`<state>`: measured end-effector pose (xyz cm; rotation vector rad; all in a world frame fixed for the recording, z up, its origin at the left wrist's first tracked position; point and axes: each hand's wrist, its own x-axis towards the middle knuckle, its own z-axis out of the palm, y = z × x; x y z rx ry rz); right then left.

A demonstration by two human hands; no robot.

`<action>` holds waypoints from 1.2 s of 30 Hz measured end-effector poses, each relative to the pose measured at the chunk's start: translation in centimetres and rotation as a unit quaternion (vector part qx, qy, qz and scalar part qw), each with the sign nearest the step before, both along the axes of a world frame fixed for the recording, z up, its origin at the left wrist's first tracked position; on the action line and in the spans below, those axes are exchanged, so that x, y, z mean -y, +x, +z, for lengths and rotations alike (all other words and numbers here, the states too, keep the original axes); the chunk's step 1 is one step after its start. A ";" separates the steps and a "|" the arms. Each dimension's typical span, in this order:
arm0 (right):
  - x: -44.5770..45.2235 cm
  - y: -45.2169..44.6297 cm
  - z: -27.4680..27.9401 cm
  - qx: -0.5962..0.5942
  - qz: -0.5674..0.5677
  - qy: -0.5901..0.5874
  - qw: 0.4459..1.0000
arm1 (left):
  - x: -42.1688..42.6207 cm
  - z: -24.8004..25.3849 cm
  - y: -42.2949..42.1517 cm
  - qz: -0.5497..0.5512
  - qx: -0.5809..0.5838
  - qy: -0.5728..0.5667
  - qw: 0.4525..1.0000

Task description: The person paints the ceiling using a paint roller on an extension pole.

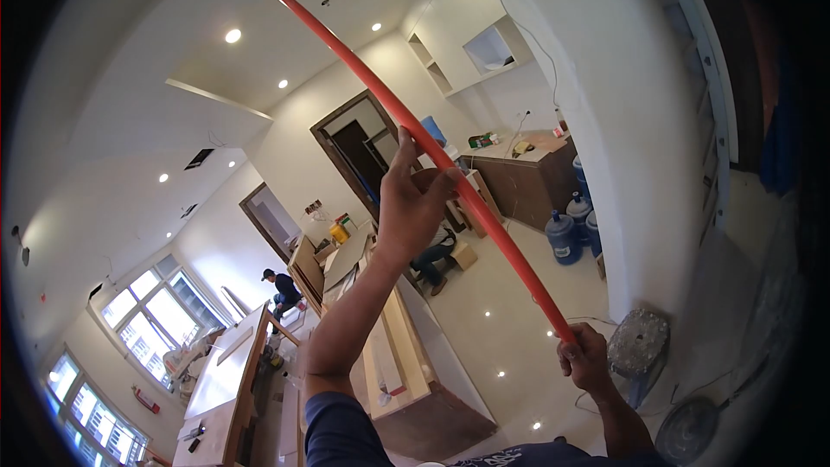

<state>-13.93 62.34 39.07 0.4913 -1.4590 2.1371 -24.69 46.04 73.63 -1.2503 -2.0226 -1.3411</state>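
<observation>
A long red pole [506,246] runs diagonally from the lower right up to the ceiling, with a yellow and metal tip at its far end. Around its lower end, my right hand [586,356] is closed. Farther up, my left hand [415,203] is raised against the pole's middle, the thumb and a finger touching it and the other fingers partly hidden. The tip is close to the ceiling [303,0], near its edge; whether it touches cannot be made out.
A wooden bench [432,419] stands below my left arm, with a worktable [216,380] farther left. One person in a cap [281,287] crouches by the windows; another sits behind my arm. Blue water bottles [562,238] stand near the cabinet [523,182]. A dusty stool [638,342] is at right.
</observation>
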 end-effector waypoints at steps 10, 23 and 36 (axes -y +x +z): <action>-1.4 2.9 -0.8 0.004 -0.008 0.009 1.000 | -1.3 -1.1 2.3 -0.040 -0.016 0.004 0.999; -0.3 2.1 -1.9 0.030 -0.001 0.041 0.999 | -0.6 -1.7 3.9 -0.004 -0.034 0.013 0.999; -0.4 0.5 -2.2 0.007 -0.004 0.044 0.999 | -0.1 -2.9 0.0 -0.007 -0.030 0.024 0.999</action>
